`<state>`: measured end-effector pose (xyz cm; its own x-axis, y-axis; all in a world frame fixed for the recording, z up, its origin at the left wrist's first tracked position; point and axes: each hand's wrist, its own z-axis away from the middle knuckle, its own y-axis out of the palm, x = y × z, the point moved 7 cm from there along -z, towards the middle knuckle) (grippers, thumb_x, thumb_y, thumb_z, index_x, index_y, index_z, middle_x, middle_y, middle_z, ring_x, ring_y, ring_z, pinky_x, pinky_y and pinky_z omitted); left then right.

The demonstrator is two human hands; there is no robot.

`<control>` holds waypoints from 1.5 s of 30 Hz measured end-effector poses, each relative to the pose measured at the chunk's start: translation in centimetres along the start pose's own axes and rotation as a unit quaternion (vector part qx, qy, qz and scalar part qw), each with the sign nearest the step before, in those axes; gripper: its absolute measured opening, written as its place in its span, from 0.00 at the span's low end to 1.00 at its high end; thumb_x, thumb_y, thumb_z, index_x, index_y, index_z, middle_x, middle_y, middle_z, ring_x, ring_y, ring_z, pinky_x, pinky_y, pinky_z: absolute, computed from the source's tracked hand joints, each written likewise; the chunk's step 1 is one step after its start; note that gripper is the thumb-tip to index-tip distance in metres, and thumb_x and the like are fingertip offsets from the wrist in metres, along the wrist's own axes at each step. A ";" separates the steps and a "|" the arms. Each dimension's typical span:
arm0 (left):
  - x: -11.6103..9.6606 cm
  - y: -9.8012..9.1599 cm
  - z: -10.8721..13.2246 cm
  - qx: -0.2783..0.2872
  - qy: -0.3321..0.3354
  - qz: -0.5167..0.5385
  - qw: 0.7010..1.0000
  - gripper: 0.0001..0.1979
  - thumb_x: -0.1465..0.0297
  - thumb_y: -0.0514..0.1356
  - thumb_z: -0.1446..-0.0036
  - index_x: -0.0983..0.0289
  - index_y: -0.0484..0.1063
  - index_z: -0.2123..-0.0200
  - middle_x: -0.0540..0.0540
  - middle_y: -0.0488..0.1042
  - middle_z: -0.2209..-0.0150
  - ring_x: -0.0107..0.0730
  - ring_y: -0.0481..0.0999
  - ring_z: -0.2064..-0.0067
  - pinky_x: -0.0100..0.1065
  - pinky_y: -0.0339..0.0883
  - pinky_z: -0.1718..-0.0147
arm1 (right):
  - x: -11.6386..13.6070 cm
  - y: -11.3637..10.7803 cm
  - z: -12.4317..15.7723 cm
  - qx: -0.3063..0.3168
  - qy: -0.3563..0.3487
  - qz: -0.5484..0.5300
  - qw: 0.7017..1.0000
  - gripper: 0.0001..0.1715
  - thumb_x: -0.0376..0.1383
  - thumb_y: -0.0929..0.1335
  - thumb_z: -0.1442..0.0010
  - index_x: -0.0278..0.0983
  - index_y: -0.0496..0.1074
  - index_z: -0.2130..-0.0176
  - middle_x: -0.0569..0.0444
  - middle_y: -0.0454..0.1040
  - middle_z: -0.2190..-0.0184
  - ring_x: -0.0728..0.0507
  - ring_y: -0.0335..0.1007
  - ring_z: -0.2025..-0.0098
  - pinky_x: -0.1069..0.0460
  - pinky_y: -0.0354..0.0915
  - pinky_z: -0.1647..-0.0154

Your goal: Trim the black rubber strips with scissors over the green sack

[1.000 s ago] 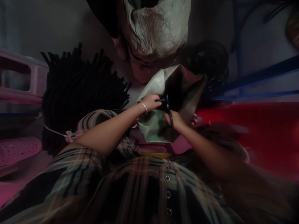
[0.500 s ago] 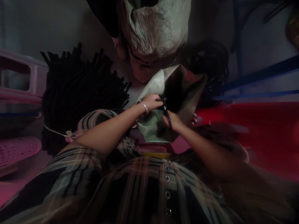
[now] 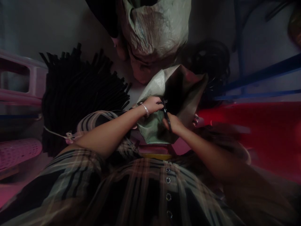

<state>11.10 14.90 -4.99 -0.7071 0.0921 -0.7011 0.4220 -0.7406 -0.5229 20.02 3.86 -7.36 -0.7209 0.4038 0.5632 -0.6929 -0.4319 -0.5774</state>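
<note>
Grey floor (image 3: 49, 28) runs under this cramped corner, with a stuffed woven sack (image 3: 152, 34) at twelve o'clock, a bundle of black rubber strips (image 3: 80, 97) at ten, a pink plastic crate (image 3: 23, 91) at nine and a red plastic tub (image 3: 249, 141) at three. At the centre, a green woven sack (image 3: 150, 133) rests against the person's lap. The curled left hand (image 3: 151, 105) grips its edge, while the right hand (image 3: 175, 123) is clenched around black scissors (image 3: 166, 116), their blades at the sack's edge.
</note>
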 end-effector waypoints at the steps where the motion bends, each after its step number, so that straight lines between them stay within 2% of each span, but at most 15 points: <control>1: -0.1 0.0 0.1 0.000 0.001 0.002 1.000 0.10 0.67 0.57 0.55 0.67 0.73 0.72 0.48 0.67 0.80 0.25 0.64 0.74 0.27 0.58 0.73 | 0.0 -0.1 0.1 -0.007 -0.002 -0.003 1.000 0.08 0.38 0.62 0.44 0.35 0.66 0.66 0.52 0.70 0.74 0.50 0.61 0.76 0.56 0.52 0.75; 6: -0.2 0.0 0.2 0.004 -0.007 0.018 1.000 0.10 0.67 0.56 0.53 0.67 0.73 0.72 0.48 0.67 0.81 0.24 0.63 0.77 0.27 0.57 0.76 | 0.3 -0.6 0.4 -0.041 -0.022 -0.039 0.998 0.07 0.35 0.63 0.47 0.35 0.65 0.74 0.56 0.66 0.80 0.52 0.57 0.79 0.56 0.49 0.77; 10: -0.2 -0.5 0.0 0.001 0.000 -0.018 1.000 0.11 0.68 0.55 0.53 0.67 0.74 0.68 0.49 0.70 0.78 0.25 0.65 0.75 0.27 0.58 0.75 | -0.2 -0.4 0.3 -0.057 -0.001 -0.076 0.995 0.09 0.35 0.62 0.49 0.35 0.63 0.78 0.58 0.61 0.83 0.52 0.56 0.80 0.57 0.47 0.79; 12: -0.2 -0.7 -0.1 0.000 0.013 -0.076 0.997 0.12 0.67 0.55 0.52 0.67 0.75 0.68 0.50 0.72 0.75 0.27 0.67 0.72 0.28 0.59 0.73 | -0.4 -0.1 0.2 -0.064 0.004 -0.086 0.994 0.09 0.36 0.63 0.50 0.35 0.63 0.78 0.58 0.61 0.83 0.52 0.56 0.79 0.57 0.48 0.79; 16: 0.6 -0.9 0.0 0.001 0.021 -0.196 0.980 0.17 0.60 0.54 0.49 0.66 0.75 0.67 0.55 0.74 0.69 0.32 0.70 0.67 0.30 0.60 0.69 | -0.9 0.4 0.0 -0.067 0.020 -0.103 0.992 0.09 0.36 0.62 0.50 0.35 0.64 0.78 0.58 0.63 0.82 0.52 0.57 0.79 0.57 0.48 0.79; 22: 0.6 -0.5 0.4 -0.007 0.068 -0.205 0.976 0.20 0.58 0.48 0.43 0.65 0.74 0.66 0.54 0.74 0.69 0.31 0.70 0.68 0.30 0.59 0.69 | -1.3 0.2 -0.1 -0.070 0.040 -0.095 0.992 0.10 0.39 0.62 0.48 0.36 0.66 0.75 0.56 0.66 0.80 0.51 0.59 0.78 0.56 0.50 0.78; 26: 0.2 0.6 0.7 0.040 0.069 -0.226 0.971 0.19 0.59 0.49 0.44 0.65 0.74 0.67 0.53 0.74 0.70 0.31 0.70 0.69 0.30 0.59 0.70 | -1.2 0.5 -0.2 -0.055 0.032 -0.073 0.995 0.11 0.39 0.61 0.47 0.35 0.68 0.72 0.53 0.69 0.76 0.49 0.61 0.74 0.56 0.53 0.74; 29: -0.2 1.2 0.9 0.064 0.066 -0.240 0.966 0.18 0.61 0.49 0.44 0.64 0.75 0.67 0.54 0.75 0.69 0.31 0.71 0.68 0.30 0.59 0.69 | -1.4 0.7 0.0 -0.046 0.048 -0.080 0.995 0.10 0.38 0.61 0.47 0.35 0.68 0.72 0.53 0.70 0.75 0.49 0.61 0.74 0.56 0.53 0.75; 34: -1.1 0.8 0.9 0.036 0.042 -0.250 0.967 0.18 0.61 0.49 0.44 0.65 0.75 0.66 0.56 0.75 0.66 0.32 0.72 0.64 0.30 0.61 0.67 | -1.9 0.7 0.3 -0.054 0.104 -0.150 0.982 0.11 0.36 0.61 0.50 0.34 0.68 0.76 0.54 0.69 0.80 0.50 0.62 0.77 0.57 0.53 0.79; 39: -2.2 0.3 1.0 0.018 0.024 -0.260 0.965 0.18 0.60 0.49 0.44 0.65 0.74 0.64 0.58 0.76 0.63 0.36 0.73 0.61 0.31 0.62 0.65 | -1.6 -0.5 -0.4 -0.085 0.079 -0.204 0.972 0.13 0.39 0.61 0.48 0.34 0.67 0.77 0.55 0.69 0.81 0.50 0.63 0.79 0.57 0.56 0.79; 42: -3.0 -0.2 1.2 -0.009 0.012 -0.251 0.968 0.17 0.61 0.49 0.44 0.64 0.73 0.62 0.59 0.75 0.61 0.38 0.73 0.60 0.32 0.62 0.64 | -1.0 -1.3 -0.7 -0.094 0.069 -0.186 0.976 0.15 0.39 0.60 0.46 0.34 0.67 0.77 0.54 0.69 0.80 0.50 0.64 0.78 0.57 0.57 0.77; 45: -3.9 -1.5 1.5 -0.046 0.007 -0.226 0.973 0.16 0.62 0.49 0.43 0.63 0.73 0.62 0.59 0.76 0.62 0.38 0.73 0.60 0.33 0.61 0.64 | 0.0 -2.3 -0.7 -0.112 0.032 -0.168 0.979 0.13 0.38 0.60 0.45 0.34 0.67 0.75 0.54 0.70 0.78 0.50 0.65 0.76 0.57 0.59 0.75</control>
<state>12.37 14.70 -0.73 -0.8246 0.4045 -0.3954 0.1186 -0.5598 -0.8201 21.57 5.42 -6.47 -0.4468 0.5451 0.7094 -0.8706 -0.0821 -0.4852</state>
